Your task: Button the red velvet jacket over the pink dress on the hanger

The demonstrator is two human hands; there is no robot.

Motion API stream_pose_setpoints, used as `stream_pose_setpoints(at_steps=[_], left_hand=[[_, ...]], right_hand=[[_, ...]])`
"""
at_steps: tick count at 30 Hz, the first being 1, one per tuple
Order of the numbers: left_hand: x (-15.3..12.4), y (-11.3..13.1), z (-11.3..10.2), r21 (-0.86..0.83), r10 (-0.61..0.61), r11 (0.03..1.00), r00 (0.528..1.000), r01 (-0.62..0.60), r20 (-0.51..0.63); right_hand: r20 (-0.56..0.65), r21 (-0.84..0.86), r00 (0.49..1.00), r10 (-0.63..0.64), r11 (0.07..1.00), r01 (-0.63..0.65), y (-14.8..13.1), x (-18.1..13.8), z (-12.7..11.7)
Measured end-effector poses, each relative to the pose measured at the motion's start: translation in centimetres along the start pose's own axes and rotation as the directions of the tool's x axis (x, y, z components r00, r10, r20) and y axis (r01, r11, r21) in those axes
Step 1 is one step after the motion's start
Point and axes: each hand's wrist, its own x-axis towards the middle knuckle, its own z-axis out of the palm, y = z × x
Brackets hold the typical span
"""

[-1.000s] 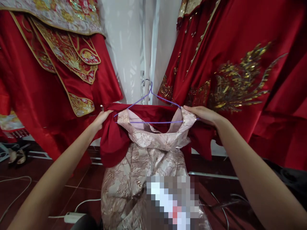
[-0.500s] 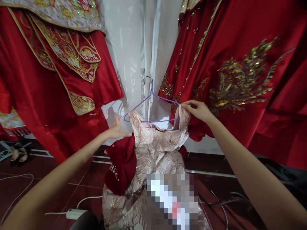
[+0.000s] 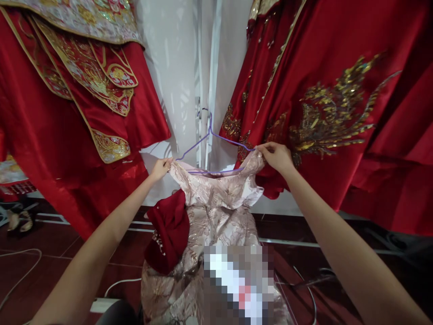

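A pale pink dress (image 3: 223, 192) with a gold pattern hangs on a thin purple hanger (image 3: 211, 131) in the middle of the view. My left hand (image 3: 161, 169) pinches the dress's left shoulder near the hanger's left end. At the other shoulder my right hand (image 3: 275, 155) is closed, fingertips pinching the fabric by the hanger's right end. Dark red cloth with small beads (image 3: 169, 232) lies against the dress's left side. A pixelated patch covers part of the skirt.
Red gowns with gold embroidery hang on the left (image 3: 111, 99) and right (image 3: 331, 122). White rack poles (image 3: 204, 90) stand behind the hanger. On the tiled floor are a white power strip (image 3: 101, 304), cables, and shoes (image 3: 20, 221) far left.
My left hand, spread beside the dress before, has moved up and closed on its left shoulder. That shoulder now sits farther out and covers the hanger's left end. My right hand keeps its pinch.
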Motion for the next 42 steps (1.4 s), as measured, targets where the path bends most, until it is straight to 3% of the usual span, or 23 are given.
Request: stream_pose_setpoints(at_steps=[3, 7, 10, 12, 14, 16, 19, 22, 25, 27, 32, 42], left_hand=[[-2.1, -1.7, -0.7, 0.079, -0.058, 0.996, 0.987, 0.046, 0.151], [-4.6, -1.3, 0.0, 0.095, -0.013, 0.995, 0.938, -0.021, 0.346], [-5.3, 2.5, 1.2, 0.085, 0.141, 0.978, 0.909, -0.188, 0.391], [-5.3, 6.0, 2.0, 0.100, 0.372, 0.894, 0.848, -0.436, 0.378], [-5.1, 9.4, 3.0, 0.121, 0.540, 0.797, 0.788, -0.592, 0.295], [-4.8, 11.8, 4.3, 0.146, 0.614, 0.756, 0.768, -0.638, 0.182], [-4.4, 13.0, 6.4, 0.124, 0.617, 0.758, 0.766, -0.640, 0.183], [-4.5, 12.4, 8.0, 0.109, 0.545, 0.801, 0.791, -0.589, 0.278], [-4.8, 11.4, 8.0, 0.122, 0.487, 0.840, 0.833, -0.529, 0.262], [-5.1, 10.9, 7.4, 0.124, 0.472, 0.849, 0.843, -0.513, 0.259], [-5.6, 10.5, 6.1, 0.110, 0.475, 0.848, 0.836, -0.518, 0.273], [-5.8, 12.1, 6.8, 0.079, 0.473, 0.856, 0.836, -0.511, 0.280]], right_hand=[[0.000, -0.156, 0.991, 0.135, 0.979, -0.134, 1.4, -1.3, -0.7], [0.241, -0.272, 0.947, 0.211, 0.952, -0.142, 3.8, -4.3, -1.2], [0.493, -0.157, 0.864, 0.099, 0.987, -0.023, 3.7, -6.6, -1.8], [0.617, -0.047, 0.786, -0.023, 0.997, 0.066, 2.2, -7.9, -2.4], [0.689, 0.040, 0.715, -0.121, 0.991, 0.130, 0.1, -8.9, -3.1], [0.698, 0.099, 0.690, -0.190, 0.980, 0.170, -1.9, -9.5, -3.7], [0.642, 0.121, 0.733, -0.226, 0.974, 0.194, -3.3, -9.6, -4.2], [0.516, 0.087, 0.838, -0.179, 0.984, 0.157, -2.4, -8.7, -4.1], [0.305, 0.029, 0.947, -0.105, 0.994, 0.101, -0.5, -7.8, -3.7], [0.196, -0.013, 0.979, -0.057, 0.998, 0.061, 0.5, -7.4, -3.5], [0.145, -0.030, 0.989, -0.006, 0.999, 0.011, 0.6, -7.0, -3.0], [0.073, 0.013, 0.985, -0.154, 0.988, 0.153, -2.9, -5.7, -2.6]])
